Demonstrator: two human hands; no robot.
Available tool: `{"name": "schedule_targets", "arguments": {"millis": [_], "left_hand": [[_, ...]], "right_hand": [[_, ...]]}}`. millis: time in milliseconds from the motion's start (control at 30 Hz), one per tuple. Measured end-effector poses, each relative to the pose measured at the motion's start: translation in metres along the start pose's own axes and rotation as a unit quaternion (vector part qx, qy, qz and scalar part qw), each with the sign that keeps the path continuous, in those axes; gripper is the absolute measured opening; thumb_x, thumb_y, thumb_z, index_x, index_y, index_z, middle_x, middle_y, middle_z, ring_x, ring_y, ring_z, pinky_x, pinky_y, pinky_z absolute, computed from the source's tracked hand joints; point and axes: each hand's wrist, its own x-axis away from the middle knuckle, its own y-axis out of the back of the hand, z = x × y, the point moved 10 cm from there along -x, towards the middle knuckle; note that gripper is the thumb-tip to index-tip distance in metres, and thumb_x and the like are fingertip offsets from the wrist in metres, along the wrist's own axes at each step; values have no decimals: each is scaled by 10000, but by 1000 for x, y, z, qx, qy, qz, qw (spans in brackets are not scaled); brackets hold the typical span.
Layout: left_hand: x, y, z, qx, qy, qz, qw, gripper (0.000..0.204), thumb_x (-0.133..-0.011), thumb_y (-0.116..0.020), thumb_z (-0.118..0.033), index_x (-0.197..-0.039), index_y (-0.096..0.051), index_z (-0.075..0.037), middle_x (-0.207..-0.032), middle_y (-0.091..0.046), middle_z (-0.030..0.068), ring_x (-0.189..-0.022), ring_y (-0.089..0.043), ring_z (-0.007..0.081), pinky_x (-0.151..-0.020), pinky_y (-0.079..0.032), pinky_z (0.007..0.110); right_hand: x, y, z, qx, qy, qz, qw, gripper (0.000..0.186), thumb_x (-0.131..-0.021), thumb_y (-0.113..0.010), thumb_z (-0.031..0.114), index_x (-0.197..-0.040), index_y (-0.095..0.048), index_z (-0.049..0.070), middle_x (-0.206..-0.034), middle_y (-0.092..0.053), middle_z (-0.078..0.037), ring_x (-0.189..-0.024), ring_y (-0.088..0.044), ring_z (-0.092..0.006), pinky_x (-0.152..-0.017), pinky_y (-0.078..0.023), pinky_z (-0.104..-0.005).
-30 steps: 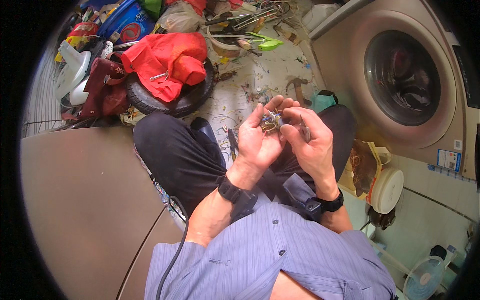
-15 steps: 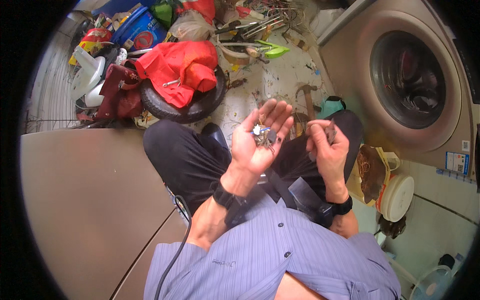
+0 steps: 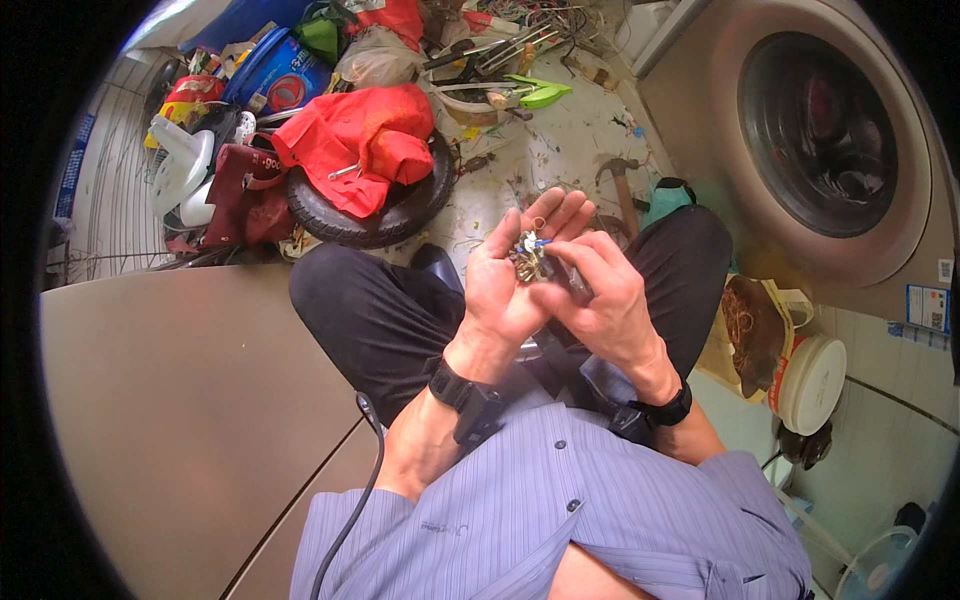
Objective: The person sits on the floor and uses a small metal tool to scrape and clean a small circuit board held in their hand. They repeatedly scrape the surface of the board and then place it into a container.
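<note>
Palm up and cupped, my left hand carries a small heap of metal and plastic bits, some white, one blue, others brownish. My right hand reaches over that palm with its fingers bent. Its fingertips meet the heap by the blue bit. Under the right fingers a dark flat piece shows in part; its kind cannot be made out. Both hands are above my lap, between my bent knees.
A hammer lies on the littered floor ahead. Left of it, red cloth covers a black tyre. A washing machine stands right, above a bag of copper-coloured wire and a white bucket. Nearer left is a beige panel.
My right hand has moved left, from beside my right knee onto the heap in my left palm. The left hand has stayed nearly in place.
</note>
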Motion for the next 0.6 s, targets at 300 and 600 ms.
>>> {"name": "schedule_targets", "arguments": {"millis": [300, 600], "left_hand": [[-4, 7, -1, -14, -14, -16, 1000, 477, -1069, -520, -293, -1415, -578, 31, -1510, -554, 206, -1497, -389, 379, -1288, -237, 509], [-5, 11, -4, 24, -15, 16, 999, 439, -1059, -536, -271, -1361, -625, 35, -1470, -582, 214, -1465, -434, 374, -1270, -287, 504]], "right_hand": [[-6, 7, -17, -7, -56, -52, 997, 233, -856, -780, 63, -1071, -713, 3, -964, -686, -147, -839, -693, -332, -748, -570, -384], [-6, 3, -32, -103, -116, -43, 987, 183, -913, -718, 0, -1095, -718, -13, -1018, -722, -149, -924, -717, -267, -806, -564, -331]]}}
